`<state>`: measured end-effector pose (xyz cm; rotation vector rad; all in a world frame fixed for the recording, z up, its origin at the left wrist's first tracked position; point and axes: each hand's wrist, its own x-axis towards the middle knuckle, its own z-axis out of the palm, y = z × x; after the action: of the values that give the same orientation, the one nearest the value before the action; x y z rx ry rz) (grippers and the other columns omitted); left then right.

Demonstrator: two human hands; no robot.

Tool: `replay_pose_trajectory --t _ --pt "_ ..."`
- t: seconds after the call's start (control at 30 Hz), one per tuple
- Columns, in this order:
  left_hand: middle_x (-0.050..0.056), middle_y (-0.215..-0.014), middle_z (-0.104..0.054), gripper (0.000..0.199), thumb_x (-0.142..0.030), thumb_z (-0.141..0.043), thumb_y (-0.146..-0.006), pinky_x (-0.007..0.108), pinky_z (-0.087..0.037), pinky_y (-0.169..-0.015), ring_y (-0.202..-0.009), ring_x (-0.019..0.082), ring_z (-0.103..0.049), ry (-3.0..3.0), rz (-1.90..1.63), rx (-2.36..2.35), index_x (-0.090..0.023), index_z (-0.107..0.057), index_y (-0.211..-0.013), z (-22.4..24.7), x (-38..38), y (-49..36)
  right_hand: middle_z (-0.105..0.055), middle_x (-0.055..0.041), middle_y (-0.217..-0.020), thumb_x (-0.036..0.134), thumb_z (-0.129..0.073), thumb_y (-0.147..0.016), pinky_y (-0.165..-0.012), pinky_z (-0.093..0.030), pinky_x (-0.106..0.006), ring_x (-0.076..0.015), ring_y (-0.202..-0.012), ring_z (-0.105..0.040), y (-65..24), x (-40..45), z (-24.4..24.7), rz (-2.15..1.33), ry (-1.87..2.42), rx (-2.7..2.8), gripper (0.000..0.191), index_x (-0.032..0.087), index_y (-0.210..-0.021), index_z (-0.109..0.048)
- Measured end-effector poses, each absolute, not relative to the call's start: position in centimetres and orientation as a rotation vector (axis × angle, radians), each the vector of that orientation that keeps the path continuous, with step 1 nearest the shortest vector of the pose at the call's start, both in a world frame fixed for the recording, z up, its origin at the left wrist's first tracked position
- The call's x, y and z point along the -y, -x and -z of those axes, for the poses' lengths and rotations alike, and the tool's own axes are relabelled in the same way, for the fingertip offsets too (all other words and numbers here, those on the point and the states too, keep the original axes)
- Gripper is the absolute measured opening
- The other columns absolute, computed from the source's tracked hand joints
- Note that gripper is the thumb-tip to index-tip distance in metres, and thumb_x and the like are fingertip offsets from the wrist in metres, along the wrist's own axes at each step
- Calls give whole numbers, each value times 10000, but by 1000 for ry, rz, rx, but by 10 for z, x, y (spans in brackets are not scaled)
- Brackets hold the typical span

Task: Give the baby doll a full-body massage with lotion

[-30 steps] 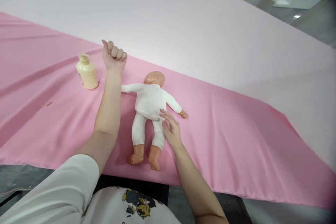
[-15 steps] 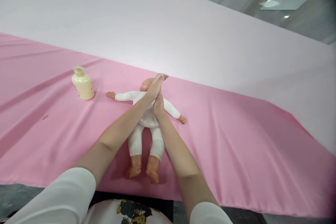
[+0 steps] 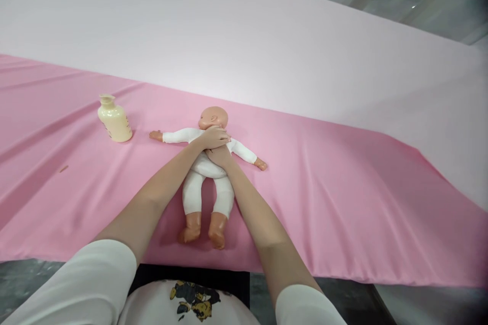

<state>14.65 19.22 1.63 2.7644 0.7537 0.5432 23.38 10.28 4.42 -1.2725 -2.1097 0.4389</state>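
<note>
A baby doll (image 3: 208,166) in a white suit lies on the pink cloth, arms spread, its head turned to the left. My left hand (image 3: 214,137) rests on the doll's upper chest, lying across the top of my right hand. My right hand (image 3: 220,156) is on the doll's chest, its fingers mostly hidden beneath my left hand. The left hand's fingers lie flat and hold nothing. Whether the right hand's fingers are spread or curled cannot be made out.
A cream pump bottle (image 3: 118,124) stands on the pink cloth (image 3: 343,203) left of the doll. A small brownish strip (image 3: 64,168) lies nearer on the left. Behind the cloth rises a pale wall (image 3: 267,51).
Both hands have come down and apart from palm against palm to one over the other on the doll's chest. The doll's head now shows fully. The view has shifted slightly.
</note>
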Motion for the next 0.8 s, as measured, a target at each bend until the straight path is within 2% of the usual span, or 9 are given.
replay_pose_trajectory --t 0.07,0.13,0.2,0.3,0.43,0.57,0.7,0.8 --pt "30 -1181 -752 405 -366 -400 -948 408 -283 -1179 -1178 219 -613 -2771 -539 -704 -273 -790 -1011 -16 -194 -145 -589 -98 -1366 392 -579 -974 -1040 -510 -486 -244 -1199 -599 -234 -97 -34 -439 1305 2128 371 193 -1288 -592" --pt "29 -1166 -758 410 -371 -398 -937 403 -295 -1158 -1139 216 -623 -2770 -539 -681 -278 -792 -1003 -16 -194 -142 -557 -111 -1440 376 -513 -1002 -1167 -379 -523 -270 -1317 -516 -234 -92 -24 -433 1334 2145 381 181 -1321 -587" --pt "31 -1215 -742 409 -366 -404 -925 401 -289 -1152 -1163 217 -611 -2776 -537 -687 -272 -785 -1044 -15 -194 -138 -534 -138 -1481 345 -459 -1014 -1247 -238 -512 -291 -1409 -421 -235 -88 -14 -406 1380 2173 412 133 -1345 -584" --pt "48 -1336 -680 430 -368 -412 -920 409 -246 -1174 -1262 223 -561 -2798 -517 -705 -248 -748 -1159 -13 -192 -133 -473 -162 -1538 354 -448 -1004 -1279 -134 -515 -314 -1490 -320 -237 -77 -2 -330 1483 2248 475 96 -1392 -542" --pt "62 -1459 -585 444 -369 -424 -931 444 -196 -1203 -1361 239 -483 -2836 -498 -738 -248 -696 -1261 -10 -183 -129 -400 -139 -1595 434 -389 -1015 -1250 -150 -603 -319 -1521 -279 -238 -54 7 -306 1525 2262 530 168 -1471 -442" --pt "78 -1520 -516 446 -329 -415 -959 503 -196 -1204 -1411 267 -443 -2849 -495 -780 -256 -646 -1333 -6 -166 -123 -439 -122 -1576 485 -354 -1019 -1243 -146 -636 -312 -1529 -282 -247 -41 9 -339 1497 2255 531 210 -1457 -474" --pt "56 -1564 -458 469 -284 -388 -976 521 -134 -1235 -1494 264 -350 -2816 -479 -810 -272 -579 -1404 -1 -145 -108 -507 -58 -1539 545 -350 -1012 -1276 -157 -573 -248 -1514 -346 -277 -46 13 -560 1230 2303 523 278 -1413 -553" --pt "42 -1593 -416 488 -342 -381 -997 488 -96 -1254 -1523 259 -295 -2748 -432 -801 -266 -513 -1461 0 -129 -94 -460 -46 -1572 636 -379 -975 -1284 -190 -520 -230 -1531 -319 -300 -54 21 -689 1175 2207 596 292 -1432 -545"
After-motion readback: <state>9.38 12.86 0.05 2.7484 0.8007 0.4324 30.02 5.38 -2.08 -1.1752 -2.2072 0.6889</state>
